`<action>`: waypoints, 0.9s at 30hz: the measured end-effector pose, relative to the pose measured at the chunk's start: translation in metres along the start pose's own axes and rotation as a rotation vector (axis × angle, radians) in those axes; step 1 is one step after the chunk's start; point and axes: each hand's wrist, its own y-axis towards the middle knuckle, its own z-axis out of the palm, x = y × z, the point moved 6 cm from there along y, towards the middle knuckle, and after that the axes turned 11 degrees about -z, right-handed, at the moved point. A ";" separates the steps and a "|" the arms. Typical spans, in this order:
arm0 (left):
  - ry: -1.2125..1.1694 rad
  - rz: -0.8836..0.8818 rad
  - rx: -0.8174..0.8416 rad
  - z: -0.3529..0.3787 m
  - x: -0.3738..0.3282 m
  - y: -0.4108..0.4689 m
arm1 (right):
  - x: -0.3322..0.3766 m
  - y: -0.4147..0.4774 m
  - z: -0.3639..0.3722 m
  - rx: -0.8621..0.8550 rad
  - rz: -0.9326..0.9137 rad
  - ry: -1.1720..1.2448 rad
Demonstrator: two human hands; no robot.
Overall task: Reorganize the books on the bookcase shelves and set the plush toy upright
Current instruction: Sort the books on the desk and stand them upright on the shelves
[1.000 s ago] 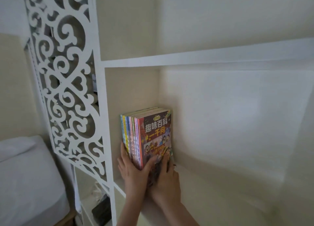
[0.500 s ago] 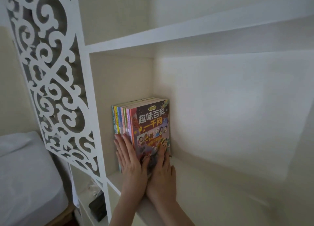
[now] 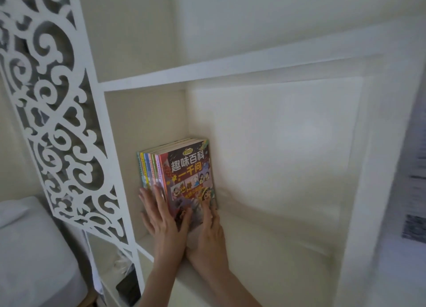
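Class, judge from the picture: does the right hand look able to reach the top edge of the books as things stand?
Probably yes. The right hand lies flat, low on the front cover of the books, and the space above them is open.

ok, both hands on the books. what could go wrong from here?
1. Nothing stands right of the books; only the right hand braces the outer cover, so they may tip right onto the shelf on release.
2. They look thin; the left hand pressing the spines could skew or fan them.
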 end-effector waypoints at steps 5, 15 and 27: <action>-0.016 0.122 -0.065 -0.013 -0.019 -0.010 | 0.007 -0.038 -0.019 0.065 0.082 0.113; -0.355 -0.002 0.250 -0.077 -0.060 -0.135 | 0.037 -0.140 -0.069 0.044 0.142 0.370; -0.551 -0.003 1.256 -0.055 -0.206 -0.388 | -0.026 -0.407 -0.252 -0.209 0.555 0.446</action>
